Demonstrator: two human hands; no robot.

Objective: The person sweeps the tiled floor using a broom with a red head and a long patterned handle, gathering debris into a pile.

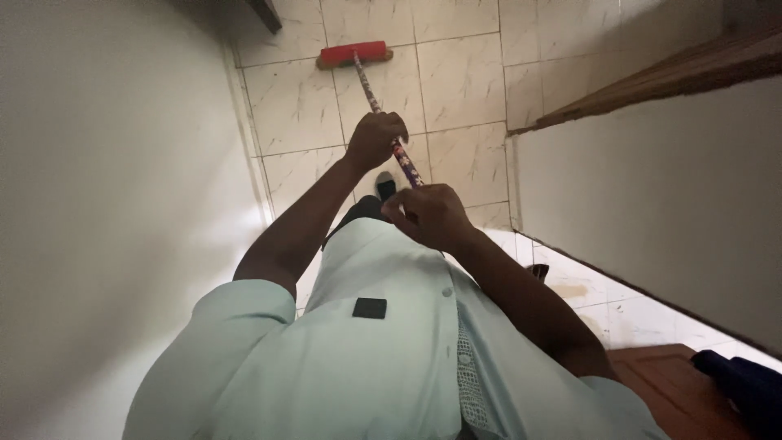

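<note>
Both hands are closed around the long, thin broom handle with a purple and pink flowered pattern (389,130). The left hand (375,140) has its grip wrapped fully round the handle, farther along the stick toward the head, knuckles up, the arm stretched out ahead. The right hand (428,216) holds the near end of the handle in a closed grip just in front of the person's body, fingers curled over the top of the stick. A short run of the patterned handle shows between the two hands.

From the left hand the handle slopes away and down to the red broom head with pale bristles (354,55), which rests on the white marbled tile floor (456,90) near the far end of the passage, close to the left wall.

Below the hands, a dark shoe with a pale toe (385,186) stands on the tiles, almost under the handle. The person wears a pale mint-green buttoned shirt (383,358) with a small black square patch (369,308) on the chest.

A plain white wall (114,179) runs along the left. On the right stands another white wall (652,195) topped by a brown wooden edge (652,81). At the lower right lie a reddish-brown wooden surface (676,391) and a dark blue object (749,383), too cut off to identify.
</note>
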